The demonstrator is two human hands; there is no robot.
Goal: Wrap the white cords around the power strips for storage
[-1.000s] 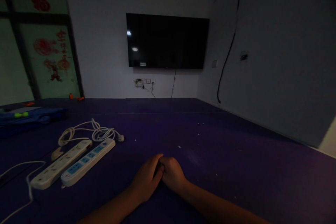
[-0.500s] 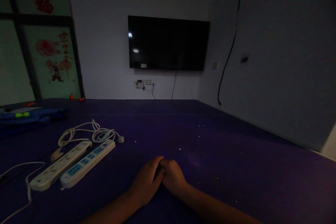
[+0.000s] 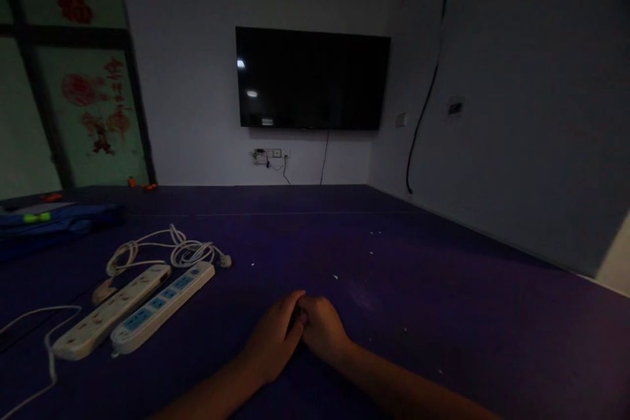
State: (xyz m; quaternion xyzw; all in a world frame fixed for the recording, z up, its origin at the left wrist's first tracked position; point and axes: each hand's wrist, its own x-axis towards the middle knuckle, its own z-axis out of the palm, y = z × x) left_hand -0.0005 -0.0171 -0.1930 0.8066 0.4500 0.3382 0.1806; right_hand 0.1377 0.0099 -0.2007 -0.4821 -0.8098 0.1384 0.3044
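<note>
Left hand (image 3: 274,340) against right (image 3: 325,329); red 福 (image 3: 75,4)

Can read one sign for sure: red 福 (image 3: 75,4), upright, on upper glass panel (image 3: 105,3) of door at far left. On lower glass panel (image 3: 125,161), see vertical column of red characters (image 3: 116,85); looks like 吉 at top, can't make out the rest, too blurred. Can't read any small markings on white power strip (image 3: 112,314) or blue-faced power strip (image 3: 165,307).
</note>
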